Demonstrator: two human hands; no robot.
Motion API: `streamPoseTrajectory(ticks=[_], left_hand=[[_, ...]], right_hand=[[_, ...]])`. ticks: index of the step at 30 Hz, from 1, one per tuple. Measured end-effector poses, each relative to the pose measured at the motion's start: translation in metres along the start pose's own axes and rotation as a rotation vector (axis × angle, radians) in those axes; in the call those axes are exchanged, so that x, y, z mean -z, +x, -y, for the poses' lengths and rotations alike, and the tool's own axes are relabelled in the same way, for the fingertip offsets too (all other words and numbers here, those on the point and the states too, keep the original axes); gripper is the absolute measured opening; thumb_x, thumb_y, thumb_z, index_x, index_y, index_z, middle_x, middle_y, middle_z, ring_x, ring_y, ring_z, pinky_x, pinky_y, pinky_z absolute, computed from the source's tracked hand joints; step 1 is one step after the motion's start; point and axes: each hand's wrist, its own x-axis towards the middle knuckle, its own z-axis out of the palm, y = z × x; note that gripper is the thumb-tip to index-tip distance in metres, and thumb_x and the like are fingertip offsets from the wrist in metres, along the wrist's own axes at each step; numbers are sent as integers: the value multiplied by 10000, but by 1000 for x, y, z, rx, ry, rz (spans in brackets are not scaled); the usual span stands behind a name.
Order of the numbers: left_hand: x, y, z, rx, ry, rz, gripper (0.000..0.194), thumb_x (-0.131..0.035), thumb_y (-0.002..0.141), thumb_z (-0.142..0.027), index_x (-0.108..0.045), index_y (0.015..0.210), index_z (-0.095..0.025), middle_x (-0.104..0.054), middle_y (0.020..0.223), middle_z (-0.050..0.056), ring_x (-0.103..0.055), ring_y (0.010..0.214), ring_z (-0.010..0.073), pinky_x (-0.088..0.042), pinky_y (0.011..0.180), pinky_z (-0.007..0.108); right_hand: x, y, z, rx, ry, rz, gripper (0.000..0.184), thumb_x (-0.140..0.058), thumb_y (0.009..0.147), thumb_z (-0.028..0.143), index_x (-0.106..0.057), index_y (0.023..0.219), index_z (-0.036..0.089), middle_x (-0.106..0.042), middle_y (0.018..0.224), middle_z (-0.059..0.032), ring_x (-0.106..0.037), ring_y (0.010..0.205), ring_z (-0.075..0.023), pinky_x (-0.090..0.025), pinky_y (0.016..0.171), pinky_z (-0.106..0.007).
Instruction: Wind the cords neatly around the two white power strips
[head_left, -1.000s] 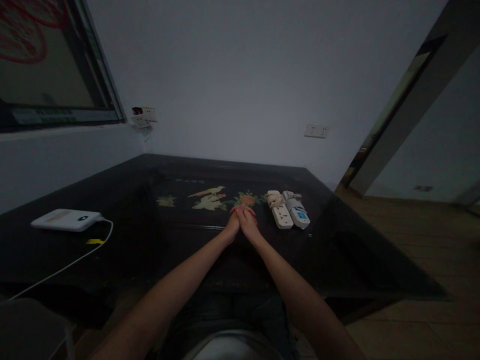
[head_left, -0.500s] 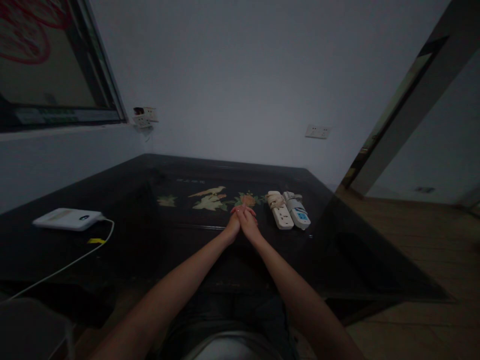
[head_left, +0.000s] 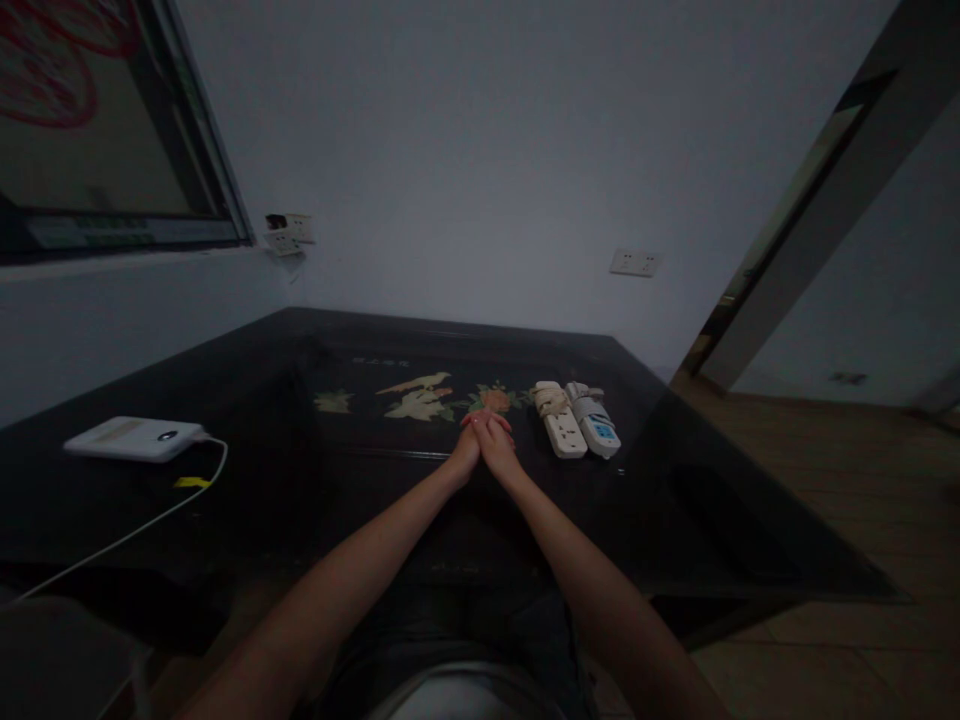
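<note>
My left hand [head_left: 466,452] and my right hand [head_left: 496,446] are clasped together at the middle of the dark table [head_left: 300,500], fingers closed over each other. No object shows between them, though the palms are hidden. Just right of them lie two power strips side by side: a cream one [head_left: 568,436] with its cord wound round one end, and a white one [head_left: 602,437] with a blue socket face and a grey cord wrapped about it. Neither hand touches them.
A white power bank [head_left: 135,439] with a white cable [head_left: 150,522] lies at the table's left, near a yellow scrap [head_left: 192,482]. A bird-and-flower picture [head_left: 416,398] decorates the tabletop. Wall sockets [head_left: 635,263] are behind; a window [head_left: 97,130] is at upper left.
</note>
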Motion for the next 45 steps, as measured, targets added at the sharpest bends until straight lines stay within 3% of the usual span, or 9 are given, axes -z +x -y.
streamPoseTrajectory(ticks=[9, 17, 29, 45], left_hand=[[3, 3, 5, -51, 20, 23, 400, -340, 882, -461, -574, 736, -171, -603, 557, 30, -611, 574, 183, -465, 550, 278], [1, 1, 1, 4, 9, 4, 413, -384, 846, -526, -567, 727, -176, -598, 553, 22, -634, 595, 190, -475, 546, 276], [0, -2, -2, 2, -6, 8, 378, -399, 854, -495, -568, 733, -179, -606, 588, 35, -648, 689, 217, -495, 604, 300], [0, -1, -2, -12, 0, 25, 404, -427, 844, -530, -590, 780, -166, -619, 587, 32, -645, 629, 191, -497, 581, 275]], right_hand=[[-3, 3, -3, -10, -1, -2, 332, -367, 893, 374, -644, 846, 197, -648, 862, -52, -612, 908, -191, -440, 852, -283], [-2, 2, -2, -11, 6, 2, 308, -372, 896, 369, -635, 867, 211, -650, 862, -44, -610, 919, -185, -439, 860, -281], [-2, 0, -2, 5, 11, -11, 333, -363, 898, 400, -636, 907, 208, -653, 924, -56, -604, 952, -194, -428, 887, -295], [-3, 1, -6, -3, 0, -20, 348, -368, 900, 419, -634, 967, 205, -650, 961, -65, -603, 969, -195, -425, 895, -289]])
